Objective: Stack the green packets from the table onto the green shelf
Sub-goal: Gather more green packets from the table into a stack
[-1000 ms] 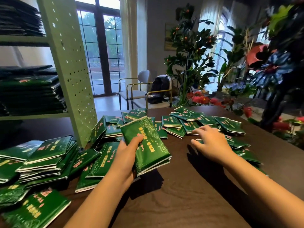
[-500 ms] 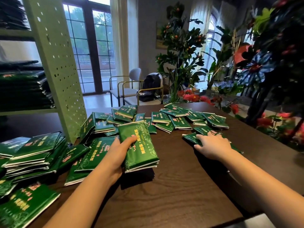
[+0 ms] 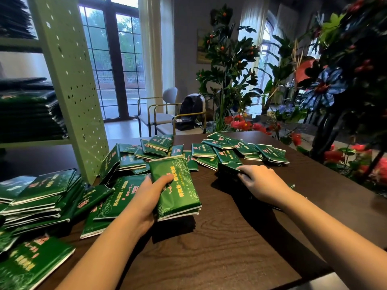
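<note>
My left hand [image 3: 146, 195] grips a small stack of green packets [image 3: 178, 191] just above the dark wooden table [image 3: 219, 248], thumb on top. My right hand [image 3: 261, 183] pinches another green packet [image 3: 227, 170] lifted off the table at its near edge. Several loose green packets [image 3: 230, 149] lie scattered across the far side. More packets [image 3: 39, 197] are piled at the left. The green perforated shelf [image 3: 73, 84] stands at the left with stacked packets [image 3: 29, 114] on its boards.
Leafy plants and red flowers [image 3: 240, 124] crowd the table's far and right sides. Two chairs [image 3: 163, 116] with a black backpack [image 3: 190, 111] stand behind the table, before tall windows. The table's front right corner [image 3: 310, 277] is close to me.
My right hand has closed on a packet and raised its edge off the table. My left hand keeps the same stack, little moved.
</note>
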Motion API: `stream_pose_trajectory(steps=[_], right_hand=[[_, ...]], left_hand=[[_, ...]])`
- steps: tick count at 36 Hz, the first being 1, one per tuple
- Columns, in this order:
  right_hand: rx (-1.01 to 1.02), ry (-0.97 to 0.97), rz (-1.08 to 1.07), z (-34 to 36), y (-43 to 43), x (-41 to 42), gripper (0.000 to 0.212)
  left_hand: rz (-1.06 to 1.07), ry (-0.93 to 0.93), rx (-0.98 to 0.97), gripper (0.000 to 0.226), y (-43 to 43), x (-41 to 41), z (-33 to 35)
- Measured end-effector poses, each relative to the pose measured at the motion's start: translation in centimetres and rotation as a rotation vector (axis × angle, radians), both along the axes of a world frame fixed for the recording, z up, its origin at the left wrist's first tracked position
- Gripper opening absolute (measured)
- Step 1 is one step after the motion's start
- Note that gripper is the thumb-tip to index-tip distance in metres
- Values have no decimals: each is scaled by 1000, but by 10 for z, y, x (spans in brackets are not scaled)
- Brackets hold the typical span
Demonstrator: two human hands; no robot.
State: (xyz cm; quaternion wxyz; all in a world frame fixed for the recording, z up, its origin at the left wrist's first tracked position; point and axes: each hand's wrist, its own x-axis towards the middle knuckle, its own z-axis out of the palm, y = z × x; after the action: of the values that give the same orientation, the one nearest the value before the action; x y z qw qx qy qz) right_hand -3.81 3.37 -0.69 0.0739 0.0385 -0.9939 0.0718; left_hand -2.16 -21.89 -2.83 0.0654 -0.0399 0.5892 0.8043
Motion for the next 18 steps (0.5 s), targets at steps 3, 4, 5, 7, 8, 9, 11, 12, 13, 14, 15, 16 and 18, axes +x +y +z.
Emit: stream_pose_trajectory(steps=[3,4,5,7,8,9,11,12,13,14,15,16,18], right_hand=[[-124,84,46,5,-8,2,27],[-168,126,60,7,-11,2,26],[-218,166,77,7,-12,1,25],[-344,225,106,8,-16,0,26],[-407,241,118,8,-19,0,31],[-471,248,135,9,-22,1,35],[-640,212,162,11,-29,2,35],[-749,177,168,12,-33,4,34],[-863,145,169,12,-38,6,33],[-958,119,172,13,-42,8,31],[-1031,94,173,12,-46,9,29],[-1089,70,189,13,-50,11,27],[-1208,22,235,14,-59,15,24]], left_hand=[[-1,-2,7,32,0,-1,-1],[5,-4,12,32,-1,-1,-1],[8,-5,19,32,-2,-1,-1],[15,-10,27,33,-2,-2,-2],[19,-13,28,32,-2,-2,-2],[23,-14,32,31,-1,-2,-1],[36,-26,43,31,-1,-1,0],[46,-36,50,32,-2,-2,0],[55,-45,50,33,-2,-2,1],[65,-50,40,33,-1,-2,1],[73,-48,29,33,-1,-2,1],[77,-46,22,33,-1,-3,1],[79,-30,-6,33,0,-1,1]])
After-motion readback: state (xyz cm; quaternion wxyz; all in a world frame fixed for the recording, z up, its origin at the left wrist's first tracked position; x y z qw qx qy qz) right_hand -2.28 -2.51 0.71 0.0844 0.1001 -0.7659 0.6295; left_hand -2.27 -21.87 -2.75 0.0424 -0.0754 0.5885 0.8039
